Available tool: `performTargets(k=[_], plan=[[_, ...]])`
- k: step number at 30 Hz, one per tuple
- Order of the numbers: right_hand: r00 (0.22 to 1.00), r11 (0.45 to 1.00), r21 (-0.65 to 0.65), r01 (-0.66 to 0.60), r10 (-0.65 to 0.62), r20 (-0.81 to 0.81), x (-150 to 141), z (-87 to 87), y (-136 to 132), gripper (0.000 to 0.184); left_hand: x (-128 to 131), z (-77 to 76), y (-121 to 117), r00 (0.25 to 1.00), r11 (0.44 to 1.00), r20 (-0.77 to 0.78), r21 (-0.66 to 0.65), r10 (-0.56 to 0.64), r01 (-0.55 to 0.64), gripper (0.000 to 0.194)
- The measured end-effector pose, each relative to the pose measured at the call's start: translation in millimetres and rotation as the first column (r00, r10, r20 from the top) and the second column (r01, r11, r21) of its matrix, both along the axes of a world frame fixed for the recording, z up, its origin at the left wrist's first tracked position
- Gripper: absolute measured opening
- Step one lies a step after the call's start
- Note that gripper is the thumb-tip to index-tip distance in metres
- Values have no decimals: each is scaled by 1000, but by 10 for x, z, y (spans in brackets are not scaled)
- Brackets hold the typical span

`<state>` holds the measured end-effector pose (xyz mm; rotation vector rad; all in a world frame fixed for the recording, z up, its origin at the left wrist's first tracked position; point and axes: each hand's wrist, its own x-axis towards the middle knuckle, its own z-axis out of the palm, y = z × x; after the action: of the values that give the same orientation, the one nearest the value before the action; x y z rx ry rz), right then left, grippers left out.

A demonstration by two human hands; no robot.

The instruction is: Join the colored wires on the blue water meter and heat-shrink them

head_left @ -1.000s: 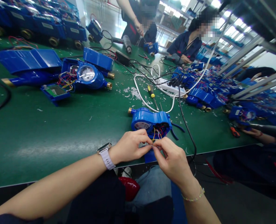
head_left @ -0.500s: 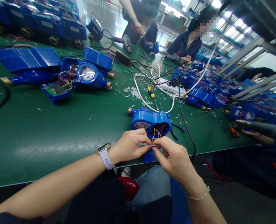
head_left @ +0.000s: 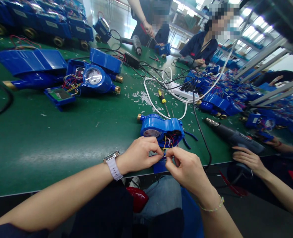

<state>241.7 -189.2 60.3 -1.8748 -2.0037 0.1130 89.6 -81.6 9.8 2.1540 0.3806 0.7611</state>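
A blue water meter [head_left: 158, 126] with a brass end lies near the front edge of the green table [head_left: 62, 138], its open side showing coloured wires [head_left: 169, 141]. My left hand [head_left: 138, 154] and my right hand [head_left: 186, 168] meet just in front of it. Both pinch the thin wire ends between thumb and fingertips. A watch sits on my left wrist and a bead bracelet on my right.
A yellow-handled screwdriver [head_left: 162, 96], a white cable and a power strip [head_left: 183, 94] lie behind the meter. More blue meters [head_left: 94, 79] and covers fill the left and back. A co-worker's hand [head_left: 247, 160] holds a heat gun [head_left: 233, 135] at right. Two people work at the far side.
A co-worker's hand has brought a heat gun onto the table at the right. My hands stay pinched on the wires, shifted slightly right.
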Motion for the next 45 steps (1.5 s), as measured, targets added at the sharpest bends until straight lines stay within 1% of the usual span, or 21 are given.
performTargets(k=[3, 7, 10, 13, 16, 21, 25, 30, 35, 38, 41, 45], plan=[[999, 1000, -28, 6, -8, -48, 28, -3, -8, 14, 4, 3, 6, 1000, 1000, 2, -12, 12, -12, 8], [995, 999, -50, 11, -16, -97, 63, -12, -18, 17, 8, 11, 2, 1000, 998, 18, -68, 9, -7, 8], [995, 998, -59, 6, -12, -100, 58, -2, -16, 16, 0, 12, -9, 1000, 996, 14, -94, 3, -1, 7], [996, 997, -70, -17, 11, -93, 21, 27, 2, 14, -12, 4, -21, 1000, 996, -4, -91, 2, -2, 8], [994, 997, -60, -44, 38, -98, -6, 61, 18, 14, -21, -6, -26, 1000, 998, -22, -67, 14, -16, 7], [994, 998, -63, -30, 24, -105, 62, 84, -7, 14, -24, 0, -17, 1000, 999, -23, -51, 16, -17, 11], [985, 997, -58, -50, 40, -166, 151, 71, -27, 15, -24, 12, -11, 1000, 998, -9, -69, 4, -5, 12], [966, 998, -8, -68, 64, -249, 197, 66, -15, 23, -23, 30, -4, 1000, 994, -13, -106, -6, 5, 12], [962, 1000, -7, 3, -5, -273, 154, 61, -15, 14, -15, 72, 9, 999, 988, 21, -155, -26, 29, 8], [957, 1000, -1, 17, -16, -289, 94, 42, -10, 9, -10, 81, 3, 999, 986, 38, -162, -24, 30, 7], [957, 1000, -5, 15, -16, -289, 54, 16, 10, 8, -9, 69, -4, 999, 989, 46, -148, -10, 17, 10], [965, 998, -57, -2, -13, -261, 47, -5, 36, 11, -8, 52, -9, 999, 991, 53, -131, -4, 11, 10]])
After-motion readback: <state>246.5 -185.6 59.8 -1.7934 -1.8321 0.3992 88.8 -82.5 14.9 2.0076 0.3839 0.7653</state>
